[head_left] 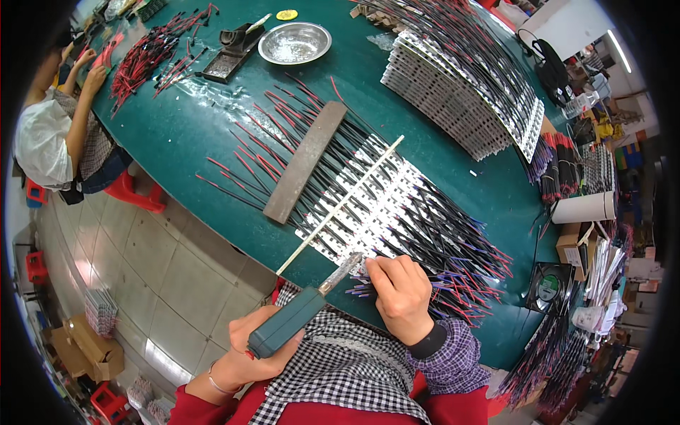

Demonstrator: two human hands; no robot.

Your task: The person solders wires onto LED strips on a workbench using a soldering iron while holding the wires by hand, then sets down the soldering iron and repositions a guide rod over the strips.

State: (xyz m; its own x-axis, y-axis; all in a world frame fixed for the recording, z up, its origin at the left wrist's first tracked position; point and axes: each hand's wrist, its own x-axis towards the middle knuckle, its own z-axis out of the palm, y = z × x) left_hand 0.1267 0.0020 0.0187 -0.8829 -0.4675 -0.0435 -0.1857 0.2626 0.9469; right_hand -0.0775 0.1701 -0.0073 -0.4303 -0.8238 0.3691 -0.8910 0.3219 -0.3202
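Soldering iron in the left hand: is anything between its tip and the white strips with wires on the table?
Nothing visible. The soldering iron in the left hand reaches the white strips beside the right hand, which presses there.

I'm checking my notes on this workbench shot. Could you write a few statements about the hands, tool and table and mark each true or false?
1. The left hand holds a soldering iron by its green handle. True.
2. The right hand rests on the metal bowl. False: it is at the wires, near the iron's tip.
3. The table is red. False: it is green.
4. A flat bar lies across red and black wires. True.
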